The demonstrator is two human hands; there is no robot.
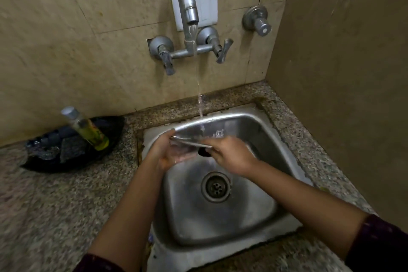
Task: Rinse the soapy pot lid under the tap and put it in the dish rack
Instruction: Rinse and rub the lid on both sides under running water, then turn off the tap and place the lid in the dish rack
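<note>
A glass pot lid [190, 143] with a metal rim and a black knob underneath is held tilted over the steel sink [254, 130]. Water runs from the wall tap [191, 12] and strikes the lid's top. My left hand [164, 152] grips the lid's left rim and cups beneath the glass. My right hand [231, 153] rests over the right side of the lid, fingers on its surface near the knob. No dish rack is in view.
A black tray [106, 137] on the granite counter at the left holds a yellow-green soap bottle [88, 129] and scrub pads. Tap handles [223, 50] and a separate valve [258, 20] stick out of the tiled wall. A side wall closes the right.
</note>
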